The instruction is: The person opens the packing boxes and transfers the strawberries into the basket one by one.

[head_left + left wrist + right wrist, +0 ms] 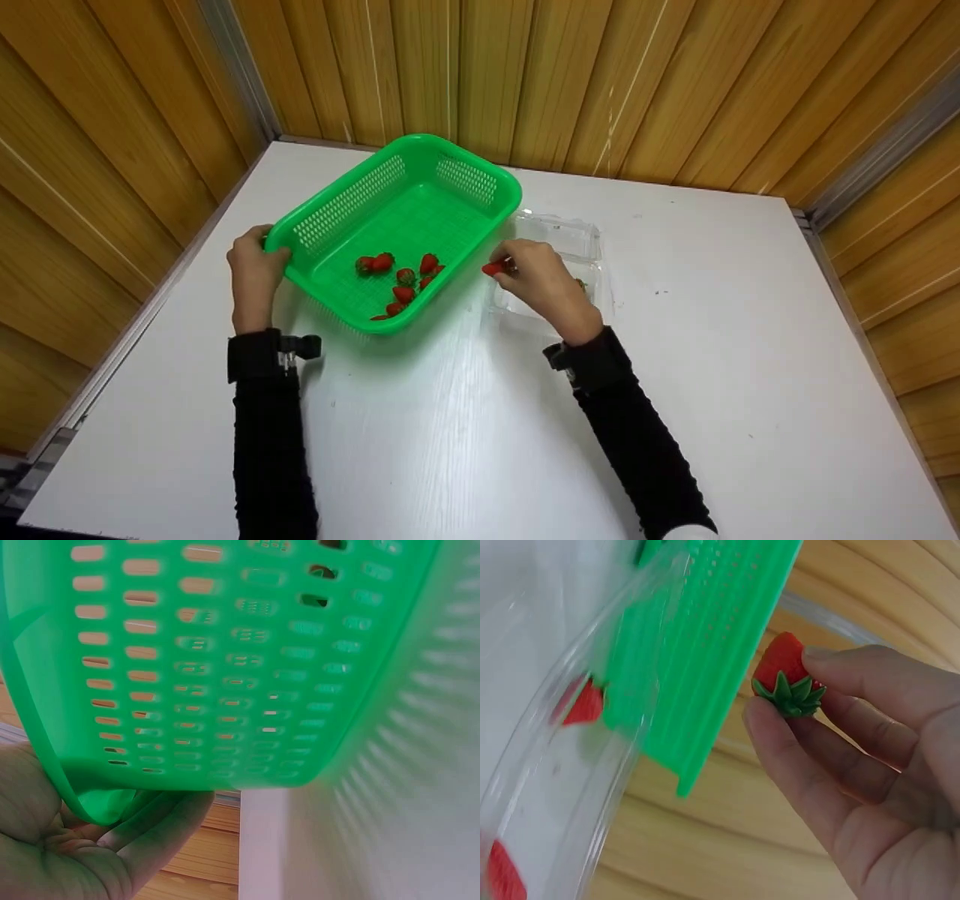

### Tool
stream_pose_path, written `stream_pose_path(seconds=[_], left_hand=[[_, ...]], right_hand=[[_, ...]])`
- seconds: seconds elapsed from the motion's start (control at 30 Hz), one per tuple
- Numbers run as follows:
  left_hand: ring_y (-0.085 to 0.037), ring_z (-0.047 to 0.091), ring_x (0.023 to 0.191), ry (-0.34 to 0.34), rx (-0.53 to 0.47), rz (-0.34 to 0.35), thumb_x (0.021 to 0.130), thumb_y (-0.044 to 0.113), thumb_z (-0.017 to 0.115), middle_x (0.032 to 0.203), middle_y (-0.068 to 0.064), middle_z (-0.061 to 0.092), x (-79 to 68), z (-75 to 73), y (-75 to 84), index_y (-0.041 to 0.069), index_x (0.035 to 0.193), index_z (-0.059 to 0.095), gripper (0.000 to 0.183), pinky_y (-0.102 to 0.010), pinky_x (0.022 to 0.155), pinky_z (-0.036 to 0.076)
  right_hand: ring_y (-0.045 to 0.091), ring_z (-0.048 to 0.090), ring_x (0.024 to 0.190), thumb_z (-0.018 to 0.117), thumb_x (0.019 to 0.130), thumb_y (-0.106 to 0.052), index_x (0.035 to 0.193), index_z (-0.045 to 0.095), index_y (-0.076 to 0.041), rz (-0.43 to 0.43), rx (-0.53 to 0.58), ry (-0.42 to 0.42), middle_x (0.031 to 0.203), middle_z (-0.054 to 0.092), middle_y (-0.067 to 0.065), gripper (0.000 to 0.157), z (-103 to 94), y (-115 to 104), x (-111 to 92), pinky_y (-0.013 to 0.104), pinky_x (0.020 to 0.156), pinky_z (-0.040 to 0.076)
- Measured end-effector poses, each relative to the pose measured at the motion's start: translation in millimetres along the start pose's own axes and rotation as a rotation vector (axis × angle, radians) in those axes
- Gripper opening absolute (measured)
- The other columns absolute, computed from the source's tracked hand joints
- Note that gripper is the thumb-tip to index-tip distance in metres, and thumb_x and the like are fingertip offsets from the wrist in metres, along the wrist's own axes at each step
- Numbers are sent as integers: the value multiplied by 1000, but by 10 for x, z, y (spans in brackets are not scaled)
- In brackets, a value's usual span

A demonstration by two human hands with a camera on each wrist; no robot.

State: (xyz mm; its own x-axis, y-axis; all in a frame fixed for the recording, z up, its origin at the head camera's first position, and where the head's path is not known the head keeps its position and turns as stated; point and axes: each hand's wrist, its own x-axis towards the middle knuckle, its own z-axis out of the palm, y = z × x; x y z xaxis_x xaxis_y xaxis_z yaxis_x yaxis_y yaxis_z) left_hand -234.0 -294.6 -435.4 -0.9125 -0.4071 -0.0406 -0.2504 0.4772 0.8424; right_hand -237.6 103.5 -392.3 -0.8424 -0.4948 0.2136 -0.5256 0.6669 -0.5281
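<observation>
A green plastic basket (442, 214) with slotted walls is at the left of the table, several strawberries (403, 293) gathered in its near right part. My left hand (255, 274) grips the basket's rim at its near left corner; in the left wrist view the fingers (165, 829) curl under that rim. Between thumb and fingers my right hand (544, 281) pinches one strawberry (784, 671), green leaves on it, above a clear plastic box (566, 236). Inside the box, partly hidden by the hand, lie strawberries (583, 703) seen in the right wrist view.
The clear box stands with its lid folded back, right beside the basket's right side. Wooden plank walls (487, 82) enclose the white table (435, 442) at the back and both sides. Small dark specks dot the tabletop at the right.
</observation>
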Motion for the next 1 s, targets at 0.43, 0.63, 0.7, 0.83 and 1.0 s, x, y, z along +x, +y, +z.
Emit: stream_pose_path(seconds=[0.43, 0.63, 0.7, 0.83, 1.0], left_hand=[[-32, 60, 114, 15, -4, 16, 96, 2, 54, 137, -27, 58, 11, 14, -24, -4, 148, 47, 53, -35, 86, 50], [-33, 59, 118, 10, -6, 1, 97, 2, 54, 140, -26, 56, 35, 3, -4, -4, 149, 46, 53, -38, 91, 50], [-33, 59, 118, 13, -6, 0, 97, 2, 54, 140, -26, 56, 30, 4, 1, -4, 149, 47, 53, -39, 91, 50], [-33, 59, 118, 14, 4, -11, 97, 2, 55, 140, -26, 57, 18, 6, -1, -4, 149, 47, 53, -39, 91, 50], [-32, 60, 115, 13, 4, -4, 96, 2, 55, 138, -27, 58, 26, 3, -4, -4, 148, 48, 52, -33, 85, 50]], right_hand=[[27, 70, 101, 69, 92, -1, 108, 73, 4, -76, -2, -116, 107, 74, 16, 16, 263, -333, 694, 32, 86, 56], [25, 68, 107, 69, 94, -4, 111, 73, 2, -79, -3, -181, 111, 74, 14, 18, 345, -505, 815, 32, 89, 54], [25, 68, 107, 69, 94, -3, 111, 74, 1, -91, -3, -187, 110, 74, 13, 18, 377, -532, 830, 32, 89, 54], [24, 68, 106, 70, 93, -3, 110, 75, 0, -106, -10, -194, 109, 75, 12, 18, 439, -542, 841, 32, 89, 54], [22, 69, 104, 71, 93, -5, 107, 76, -1, -115, -24, -187, 108, 75, 11, 16, 466, -533, 849, 31, 88, 54]])
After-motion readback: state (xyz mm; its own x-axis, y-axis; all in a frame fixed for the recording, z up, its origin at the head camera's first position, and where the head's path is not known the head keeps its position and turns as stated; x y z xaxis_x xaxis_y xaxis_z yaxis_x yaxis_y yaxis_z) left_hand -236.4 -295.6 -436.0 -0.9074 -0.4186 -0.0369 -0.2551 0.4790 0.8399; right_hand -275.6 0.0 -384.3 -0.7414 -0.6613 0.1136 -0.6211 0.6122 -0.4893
